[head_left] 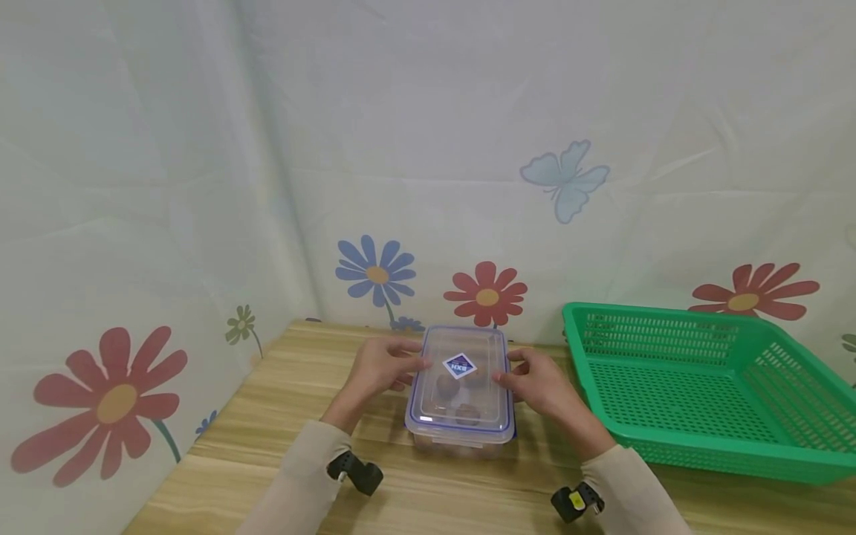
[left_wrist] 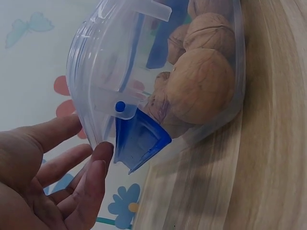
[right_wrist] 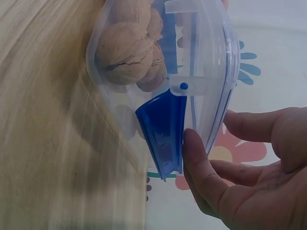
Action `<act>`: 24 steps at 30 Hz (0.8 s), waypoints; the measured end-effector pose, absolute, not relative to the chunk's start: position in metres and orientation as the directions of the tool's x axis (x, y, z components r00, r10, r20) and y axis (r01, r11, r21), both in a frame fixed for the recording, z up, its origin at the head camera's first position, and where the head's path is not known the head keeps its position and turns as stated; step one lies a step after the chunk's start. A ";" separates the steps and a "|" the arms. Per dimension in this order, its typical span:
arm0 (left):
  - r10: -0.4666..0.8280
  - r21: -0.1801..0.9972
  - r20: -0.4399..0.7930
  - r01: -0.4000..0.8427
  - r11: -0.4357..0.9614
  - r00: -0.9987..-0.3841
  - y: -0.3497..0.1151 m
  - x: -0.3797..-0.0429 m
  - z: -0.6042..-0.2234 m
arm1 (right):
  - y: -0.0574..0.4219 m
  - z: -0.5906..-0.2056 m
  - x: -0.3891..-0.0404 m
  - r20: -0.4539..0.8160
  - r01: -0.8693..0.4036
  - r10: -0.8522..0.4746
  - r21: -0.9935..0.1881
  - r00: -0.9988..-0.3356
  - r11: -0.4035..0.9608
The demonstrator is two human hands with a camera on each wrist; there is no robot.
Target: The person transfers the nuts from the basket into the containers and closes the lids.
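A clear plastic food container (head_left: 461, 449) stands upright on the table, with walnuts (left_wrist: 204, 86) visible through its walls. Its clear lid (head_left: 468, 338) has a blue seal line and a diamond-shaped label (head_left: 459, 365). My left hand (head_left: 383, 369) pinches the lid's left edge, thumb on top and fingers at the rim. On the opposite side, my right hand (head_left: 540, 383) pinches the right edge in the same way. Blue side latches, one by the left fingers (left_wrist: 141, 141) and one by the right fingers (right_wrist: 165, 129), hang swung outward from the walls.
A green slatted plastic basket (head_left: 709, 438) stands on the wooden table (head_left: 267, 416) to the right of the container. Behind the table hangs a white cloth (head_left: 428, 148) printed with flowers and a butterfly. Small black wrist cameras (head_left: 364, 475) sit on both sleeves.
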State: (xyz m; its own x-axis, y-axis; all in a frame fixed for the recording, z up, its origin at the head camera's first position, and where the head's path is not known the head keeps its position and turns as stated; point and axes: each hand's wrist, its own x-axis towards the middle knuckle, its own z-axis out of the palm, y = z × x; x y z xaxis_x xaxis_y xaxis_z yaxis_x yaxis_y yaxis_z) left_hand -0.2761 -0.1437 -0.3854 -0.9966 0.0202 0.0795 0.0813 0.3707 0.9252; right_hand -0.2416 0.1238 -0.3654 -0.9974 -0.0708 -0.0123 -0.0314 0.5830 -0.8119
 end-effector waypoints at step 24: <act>0.117 0.922 0.124 0.158 0.352 -0.985 -0.145 -0.284 -0.399 | 0.122 -0.403 -0.257 0.004 0.001 0.020 -0.976 -1.000 0.218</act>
State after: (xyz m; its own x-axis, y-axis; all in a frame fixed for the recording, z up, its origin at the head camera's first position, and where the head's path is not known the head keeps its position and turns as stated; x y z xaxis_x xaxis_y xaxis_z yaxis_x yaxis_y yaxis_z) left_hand -0.2836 -0.1446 -0.3990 -0.9853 0.1172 0.1239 0.1579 0.3523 0.9225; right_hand -0.2574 0.1219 -0.4027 -0.9998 0.0198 0.0037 0.0007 0.2183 -0.9759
